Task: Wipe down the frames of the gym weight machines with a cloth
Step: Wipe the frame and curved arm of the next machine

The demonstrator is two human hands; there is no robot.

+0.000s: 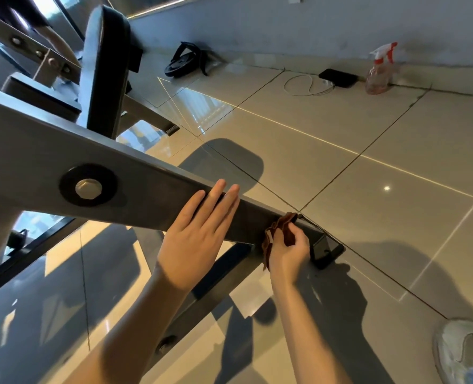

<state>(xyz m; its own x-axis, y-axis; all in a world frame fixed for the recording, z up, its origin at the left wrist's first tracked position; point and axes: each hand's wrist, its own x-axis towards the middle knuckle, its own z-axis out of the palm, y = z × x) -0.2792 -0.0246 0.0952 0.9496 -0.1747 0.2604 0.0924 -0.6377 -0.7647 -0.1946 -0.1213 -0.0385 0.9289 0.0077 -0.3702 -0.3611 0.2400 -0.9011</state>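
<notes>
Left hand: fingers straight, flat against sloping grey frame beam. Right hand: fingers curled, gripping brown cloth pressed to beam's lower end, near black foot. Glossy tiled floor; spray bottle at far wall, right.

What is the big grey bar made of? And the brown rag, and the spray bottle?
The grey bar looks like painted metal: flat, hard-edged, with a shiny bolt. The brown rag seems soft fabric; it crumples in folds. The spray bottle is probably clear plastic; you see through it.
</notes>
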